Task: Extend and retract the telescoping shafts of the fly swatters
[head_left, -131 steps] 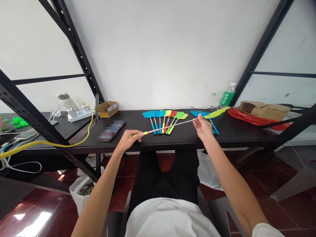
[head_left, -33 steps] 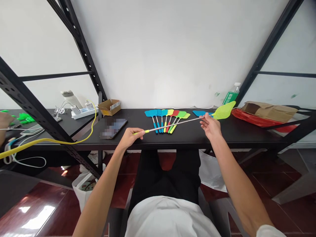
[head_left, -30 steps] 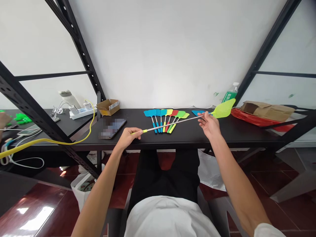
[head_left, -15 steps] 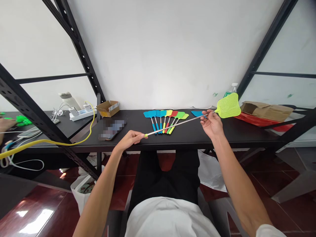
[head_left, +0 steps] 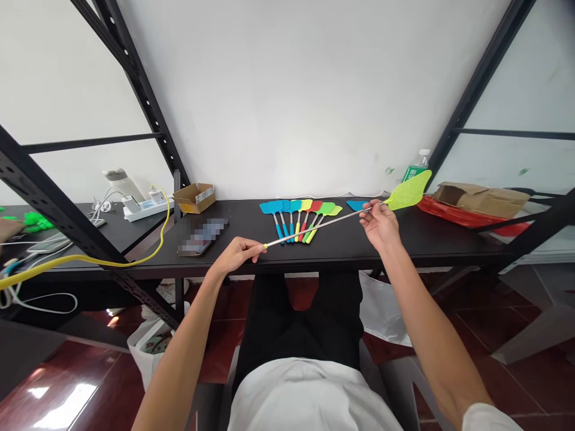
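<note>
A yellow-green fly swatter [head_left: 409, 190] with a long, extended metal rod is held up above the desk, slanting from lower left to upper right. My left hand [head_left: 240, 254] is closed around its handle end. The fingers of my right hand [head_left: 380, 222] pinch the rod just below the perforated head, which is turned partly edge-on. Behind the rod, several short fly swatters [head_left: 294, 206] in blue, yellow, red and green lie side by side on the black desk [head_left: 242, 230]. A separate blue swatter head [head_left: 356, 205] shows near my right hand, partly hidden by it.
On the left are a phone [head_left: 203, 237], a small open cardboard box [head_left: 194, 198], a power strip [head_left: 146, 206] and a yellow cable [head_left: 155, 254]. To the right stand a bottle [head_left: 417, 166] and a cardboard piece [head_left: 483, 200] on red plastic [head_left: 449, 211]. Another person's hand [head_left: 9, 227] shows at far left.
The swatter has turned about its rod, so its head now looks narrower. My right hand has shifted slightly left; both hands keep their hold.
</note>
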The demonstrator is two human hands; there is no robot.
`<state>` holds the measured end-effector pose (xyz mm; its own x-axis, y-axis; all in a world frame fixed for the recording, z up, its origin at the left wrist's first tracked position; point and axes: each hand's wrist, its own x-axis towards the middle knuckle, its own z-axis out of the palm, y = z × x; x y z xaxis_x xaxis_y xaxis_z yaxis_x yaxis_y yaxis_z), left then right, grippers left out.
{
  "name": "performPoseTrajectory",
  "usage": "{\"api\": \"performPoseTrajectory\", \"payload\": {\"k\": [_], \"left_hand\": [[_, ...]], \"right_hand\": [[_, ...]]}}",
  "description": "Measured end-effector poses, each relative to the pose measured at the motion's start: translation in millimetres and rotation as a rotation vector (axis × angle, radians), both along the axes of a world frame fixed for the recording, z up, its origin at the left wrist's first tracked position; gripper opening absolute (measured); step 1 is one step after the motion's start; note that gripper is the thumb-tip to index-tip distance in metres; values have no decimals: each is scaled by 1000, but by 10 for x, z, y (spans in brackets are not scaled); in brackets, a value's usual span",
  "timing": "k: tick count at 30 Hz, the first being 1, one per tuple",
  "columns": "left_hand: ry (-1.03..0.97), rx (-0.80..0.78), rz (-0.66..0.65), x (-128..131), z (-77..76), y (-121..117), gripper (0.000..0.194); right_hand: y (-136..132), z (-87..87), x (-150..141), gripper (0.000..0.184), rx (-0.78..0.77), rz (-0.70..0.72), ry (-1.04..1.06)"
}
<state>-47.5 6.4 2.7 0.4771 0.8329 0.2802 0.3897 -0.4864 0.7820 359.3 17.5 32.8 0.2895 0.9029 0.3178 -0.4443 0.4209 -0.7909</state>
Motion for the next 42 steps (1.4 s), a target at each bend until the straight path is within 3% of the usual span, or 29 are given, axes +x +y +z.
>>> {"api": "performPoseTrajectory", "payload": {"k": [8, 23, 42], "left_hand": [[6, 58, 45, 74, -3, -25, 49], [16, 90, 92, 133, 0, -81, 46], [21, 74, 97, 116, -52, -46, 38]], "right_hand": [[16, -26, 8, 27, -77, -79, -9], [35, -47, 44, 21, -197, -172, 47], [52, -55, 138, 28, -278, -299, 59]]}}
